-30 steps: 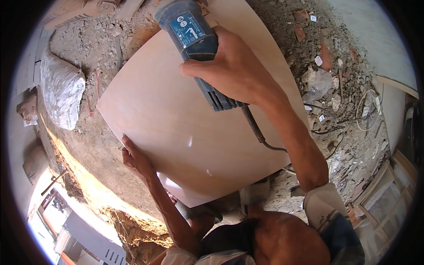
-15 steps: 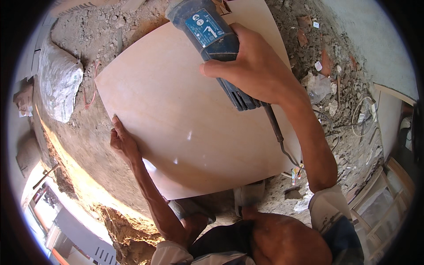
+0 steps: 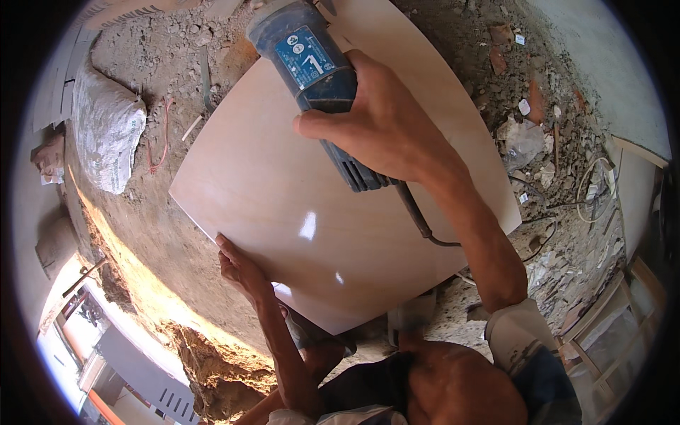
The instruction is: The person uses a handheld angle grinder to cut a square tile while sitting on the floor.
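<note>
A large glossy beige tile (image 3: 248, 170) lies in front of me, its near corner above my feet. My right hand (image 3: 382, 117) is wrapped around the body of a blue angle grinder (image 3: 306, 60), which is held over the tile's far part. The grinder's working end is at the top of the picture, and I cannot make out its disc. From its near end a dark power cord (image 3: 414, 212) runs down over the tile and under my right forearm. My left hand (image 3: 243, 269) grips the tile's left edge, thumb on top and the other fingers curled at the side.
A whitish sack (image 3: 110, 134) lies on the ground at the left, beside a thin red cord (image 3: 166, 134). Rubble (image 3: 545, 177) and loose cable (image 3: 595, 191) cover the ground at the right, along a wall. Wooden frames (image 3: 613, 333) stand at the lower right.
The tile has turned, its left corner now lower and its near corner farther right. My left hand has moved right and nearer with its edge. The grinder has shifted left in my right hand.
</note>
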Demonstrator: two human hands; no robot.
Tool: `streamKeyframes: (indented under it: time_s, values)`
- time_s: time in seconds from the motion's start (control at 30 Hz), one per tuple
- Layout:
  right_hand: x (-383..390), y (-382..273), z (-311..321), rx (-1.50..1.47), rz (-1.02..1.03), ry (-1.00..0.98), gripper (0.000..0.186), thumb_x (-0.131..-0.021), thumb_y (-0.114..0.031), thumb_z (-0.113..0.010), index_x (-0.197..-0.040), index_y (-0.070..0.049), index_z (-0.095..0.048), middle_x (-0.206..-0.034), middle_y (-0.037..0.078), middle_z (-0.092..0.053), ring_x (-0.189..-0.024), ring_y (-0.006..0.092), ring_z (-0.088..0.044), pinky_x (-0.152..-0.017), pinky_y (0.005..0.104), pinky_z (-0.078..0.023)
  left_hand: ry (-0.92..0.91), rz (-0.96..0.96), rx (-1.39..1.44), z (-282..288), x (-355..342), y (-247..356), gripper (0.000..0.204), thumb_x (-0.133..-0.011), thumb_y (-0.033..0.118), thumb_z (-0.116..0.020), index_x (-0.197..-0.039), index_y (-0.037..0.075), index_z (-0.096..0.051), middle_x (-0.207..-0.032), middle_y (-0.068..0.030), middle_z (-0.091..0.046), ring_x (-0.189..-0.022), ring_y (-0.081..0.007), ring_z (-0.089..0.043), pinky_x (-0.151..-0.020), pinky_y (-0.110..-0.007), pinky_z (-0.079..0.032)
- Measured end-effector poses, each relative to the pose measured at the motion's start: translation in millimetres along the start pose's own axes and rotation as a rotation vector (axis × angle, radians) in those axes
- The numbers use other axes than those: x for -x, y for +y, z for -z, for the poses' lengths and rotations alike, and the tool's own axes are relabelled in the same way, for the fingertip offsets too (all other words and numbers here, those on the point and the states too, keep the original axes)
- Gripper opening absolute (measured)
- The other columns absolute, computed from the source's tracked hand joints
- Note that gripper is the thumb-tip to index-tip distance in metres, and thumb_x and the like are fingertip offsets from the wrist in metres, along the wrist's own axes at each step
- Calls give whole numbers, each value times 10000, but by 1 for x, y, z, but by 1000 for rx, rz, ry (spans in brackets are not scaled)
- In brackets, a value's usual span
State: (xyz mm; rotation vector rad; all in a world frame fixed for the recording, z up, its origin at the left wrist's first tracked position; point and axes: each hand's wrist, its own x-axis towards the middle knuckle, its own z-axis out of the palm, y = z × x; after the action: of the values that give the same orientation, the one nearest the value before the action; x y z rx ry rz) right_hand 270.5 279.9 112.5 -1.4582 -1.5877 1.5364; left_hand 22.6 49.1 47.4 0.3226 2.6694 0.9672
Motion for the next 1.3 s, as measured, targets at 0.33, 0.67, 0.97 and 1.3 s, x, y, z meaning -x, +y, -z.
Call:
streamKeyframes:
  time_s: [0.33,0.67,0.97,1.3]
  values:
    - [-5,1,-24,-25,17,-53,522,-848,-318,-905,-1180,3,-661,-945,91,-726,-806,167,-705,-729,350,-585,-27,65,-2,7,8,-1,821,-1095,735,-533,-1217,-62,-691,-1002,-200,-753,-914,-299,-727,-796,-482,-618]
    - [-15,9,-28,-76,5,-13,599,-757,-377,-871,-1119,62,-687,-900,199,-754,-814,309,-766,-779,430,-611,-37,36,11,8,2,-16,807,-1099,727,-544,-1215,-57,-701,-939,-163,-733,-841,-256,-714,-710,-477,-604]
    - [-18,9,-28,-69,11,-28,480,-761,-371,-850,-1018,11,-714,-827,166,-738,-750,275,-746,-738,417,-604,-19,64,45,6,8,-8,816,-1078,745,-566,-1222,-46,-702,-1008,-187,-745,-920,-283,-726,-755,-481,-609]
    - [-21,7,-26,-5,-22,-76,453,-832,-345,-874,-1123,-32,-727,-877,74,-724,-748,185,-708,-705,363,-582,-11,23,97,4,7,-11,752,-1090,709,-586,-1150,-32,-693,-870,-114,-701,-795,-218,-669,-682,-422,-571]
